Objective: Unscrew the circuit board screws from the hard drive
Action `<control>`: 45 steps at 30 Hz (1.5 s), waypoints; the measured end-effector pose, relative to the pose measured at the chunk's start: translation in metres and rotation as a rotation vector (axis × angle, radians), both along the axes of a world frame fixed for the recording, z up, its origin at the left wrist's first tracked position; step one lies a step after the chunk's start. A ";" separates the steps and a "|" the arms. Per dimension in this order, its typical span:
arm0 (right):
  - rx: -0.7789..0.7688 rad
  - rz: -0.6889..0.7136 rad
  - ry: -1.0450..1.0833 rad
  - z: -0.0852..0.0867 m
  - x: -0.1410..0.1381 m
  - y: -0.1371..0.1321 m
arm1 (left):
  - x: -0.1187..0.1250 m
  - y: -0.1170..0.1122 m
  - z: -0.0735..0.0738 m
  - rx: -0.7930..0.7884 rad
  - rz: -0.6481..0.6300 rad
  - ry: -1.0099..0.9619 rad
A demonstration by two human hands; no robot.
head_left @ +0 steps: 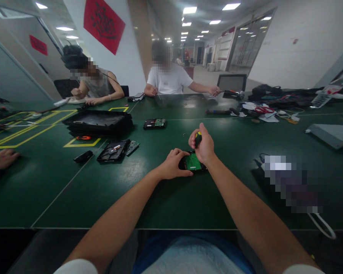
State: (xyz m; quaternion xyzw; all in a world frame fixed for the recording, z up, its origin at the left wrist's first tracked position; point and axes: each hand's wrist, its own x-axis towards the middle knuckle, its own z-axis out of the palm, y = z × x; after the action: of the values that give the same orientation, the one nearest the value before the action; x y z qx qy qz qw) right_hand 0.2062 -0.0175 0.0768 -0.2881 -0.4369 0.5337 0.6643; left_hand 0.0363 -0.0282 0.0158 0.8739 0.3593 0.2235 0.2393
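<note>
On the green table in front of me lies a hard drive (193, 163) with its green circuit board facing up. My left hand (174, 163) grips the drive's left end, thumb along the near edge and fingers over the far one. Above the drive's right part, my right hand (204, 144) is wrapped around the yellow-and-black handle of a screwdriver (198, 139). The wrist and palm hide the screwdriver's shaft and tip, so I cannot tell where it touches the board. A few tiny bits, perhaps screws, lie just beyond my hands.
Another hard drive (154, 123) lies farther back. Left are an opened black casing (113, 151), a loose circuit board (132, 147) and stacked black trays (98, 121). A blurred object with a white strap is at right, near a grey metal box (331, 136). Two people work opposite; another person's hand (2, 158) rests far left.
</note>
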 end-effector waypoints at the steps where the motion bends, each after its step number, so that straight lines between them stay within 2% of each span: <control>1: -0.005 -0.004 0.001 0.001 -0.001 0.000 | 0.000 0.000 0.000 0.002 0.002 0.002; 13: 0.077 0.029 -0.074 -0.006 -0.003 0.001 | 0.002 -0.001 0.003 -0.011 0.009 0.004; 19: 0.100 -0.051 -0.016 -0.007 0.002 0.002 | 0.001 -0.001 0.002 -0.001 0.007 0.001; 24: 0.119 0.026 -0.080 -0.010 -0.002 -0.005 | 0.001 -0.001 0.002 0.000 0.008 0.008; 32: 0.164 -0.118 -0.202 -0.011 0.009 -0.010 | 0.002 -0.001 0.004 -0.010 0.001 0.012; 38: 0.095 -0.009 -0.088 -0.013 0.011 -0.013 | 0.002 0.001 0.002 -0.026 0.015 0.003; 45: 0.116 0.004 -0.053 -0.009 0.006 -0.016 | 0.003 0.001 0.001 -0.033 0.044 0.007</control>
State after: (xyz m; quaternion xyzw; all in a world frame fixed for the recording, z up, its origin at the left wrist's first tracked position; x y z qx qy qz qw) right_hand 0.2125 -0.0339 0.0675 -0.2622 -0.4854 0.5010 0.6669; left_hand 0.0397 -0.0271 0.0165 0.8625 0.3831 0.2195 0.2473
